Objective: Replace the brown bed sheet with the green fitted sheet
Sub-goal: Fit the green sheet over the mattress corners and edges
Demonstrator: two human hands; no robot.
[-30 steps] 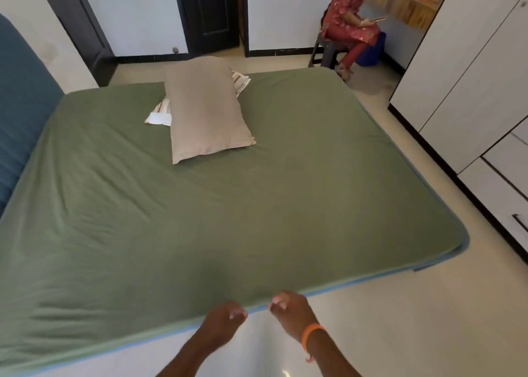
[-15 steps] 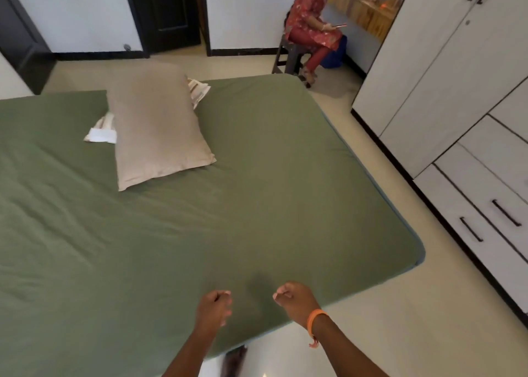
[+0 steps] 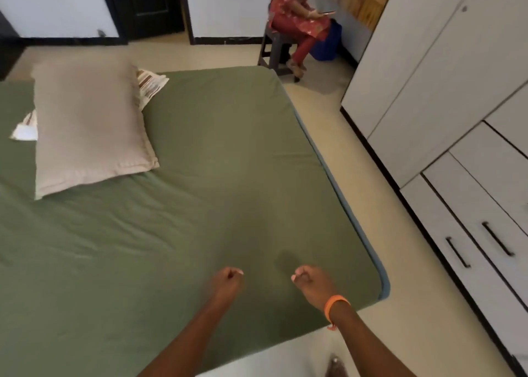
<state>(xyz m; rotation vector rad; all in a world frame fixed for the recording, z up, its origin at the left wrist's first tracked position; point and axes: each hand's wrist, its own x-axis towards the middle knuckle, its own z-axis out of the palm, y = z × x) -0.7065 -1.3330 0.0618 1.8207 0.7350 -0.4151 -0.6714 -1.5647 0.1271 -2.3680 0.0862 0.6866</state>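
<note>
Fingers (image 3: 233, 273) of the left hand (image 3: 227, 286) are curled into a loose fist with nothing visible inside, and those of the right hand (image 3: 313, 285) are curled the same way, also without anything in them. Both fists hang over the near end of the green fitted sheet (image 3: 205, 205); whether they touch the cloth cannot be told. The sheet is stretched across the whole mattress (image 3: 384, 285), its blue edge showing along the right side and at the near right corner. A beige pillow (image 3: 88, 128) lies on the sheet at the far left, on top of a striped folded cloth (image 3: 151, 83). The right wrist wears an orange band (image 3: 333, 305).
</note>
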